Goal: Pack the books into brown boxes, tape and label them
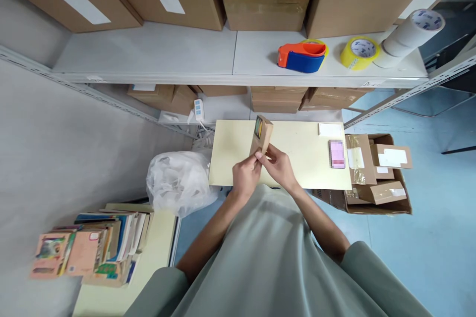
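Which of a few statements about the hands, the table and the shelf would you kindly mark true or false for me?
1. The left hand and right hand both touch a small brown item. True.
2. The small brown item lies untouched on the upper shelf. False: it is in the hands.
3. A phone lies on the cream tabletop. True.
4. The phone is nearer the left hand. False: it is nearer the right hand.
5. An orange-and-blue tape dispenser rests on the upper shelf. True.
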Demonstrator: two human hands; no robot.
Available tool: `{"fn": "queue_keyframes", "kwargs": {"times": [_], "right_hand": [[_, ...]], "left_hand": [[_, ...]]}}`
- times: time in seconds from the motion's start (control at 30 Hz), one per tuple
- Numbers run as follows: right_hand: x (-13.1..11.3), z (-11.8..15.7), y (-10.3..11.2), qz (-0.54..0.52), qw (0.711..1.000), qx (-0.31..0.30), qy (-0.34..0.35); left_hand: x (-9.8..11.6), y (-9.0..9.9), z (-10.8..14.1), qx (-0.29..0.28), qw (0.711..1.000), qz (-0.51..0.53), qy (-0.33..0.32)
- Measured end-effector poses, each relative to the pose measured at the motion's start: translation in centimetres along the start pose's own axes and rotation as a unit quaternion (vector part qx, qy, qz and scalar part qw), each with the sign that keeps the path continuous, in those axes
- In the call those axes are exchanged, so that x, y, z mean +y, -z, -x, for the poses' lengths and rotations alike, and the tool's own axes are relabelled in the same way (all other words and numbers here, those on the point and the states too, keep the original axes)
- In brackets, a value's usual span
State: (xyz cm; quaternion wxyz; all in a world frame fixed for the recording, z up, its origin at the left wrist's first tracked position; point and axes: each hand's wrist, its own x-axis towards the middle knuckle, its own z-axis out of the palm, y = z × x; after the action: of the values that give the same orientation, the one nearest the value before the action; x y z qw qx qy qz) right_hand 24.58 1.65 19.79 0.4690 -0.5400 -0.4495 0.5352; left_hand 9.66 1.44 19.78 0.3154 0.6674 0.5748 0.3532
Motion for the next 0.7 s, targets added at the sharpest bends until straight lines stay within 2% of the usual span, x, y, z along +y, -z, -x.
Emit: {"fn": "queue_keyframes", "kwargs": {"times": [0.1,0.17,0.3,0.33,0.4,0.5,0.7], "right_hand": [[0.6,-0.4,0.6,0.034,0.998,0.054,-0.007],[0.8,-0.8,1.9,0.008,0.998,0.057,-0.008],[0.2,-1.0,4.8,-0.060,0.998,0.012,-0.017],[-0.1,-0.9,5.3,-0.072,0.997,-0.002,-0.025],[-0.5,-0.5,5.9,-0.090,0.995,-0.025,-0.043],[-0.6,-0.1,6.1,-0.102,0.992,-0.045,-0.064],[-0.6,-0.1,5.6,-0.103,0.991,-0.062,-0.059]], "left_hand": [[0.4,-0.7,0.8,-0.044,0.998,0.020,-0.046],[-0.1,0.1,0.5,-0.048,0.996,0.069,-0.036],[-2.1,3.6,-2.2,0.060,0.985,0.141,0.078],[-2.6,4.5,-2.9,0.059,0.977,0.171,0.112],[-3.4,5.7,-3.9,-0.005,0.956,0.241,0.169],[-3.5,6.2,-4.3,-0.095,0.923,0.308,0.210],[-2.3,6.2,-3.5,-0.098,0.926,0.308,0.196]]}}
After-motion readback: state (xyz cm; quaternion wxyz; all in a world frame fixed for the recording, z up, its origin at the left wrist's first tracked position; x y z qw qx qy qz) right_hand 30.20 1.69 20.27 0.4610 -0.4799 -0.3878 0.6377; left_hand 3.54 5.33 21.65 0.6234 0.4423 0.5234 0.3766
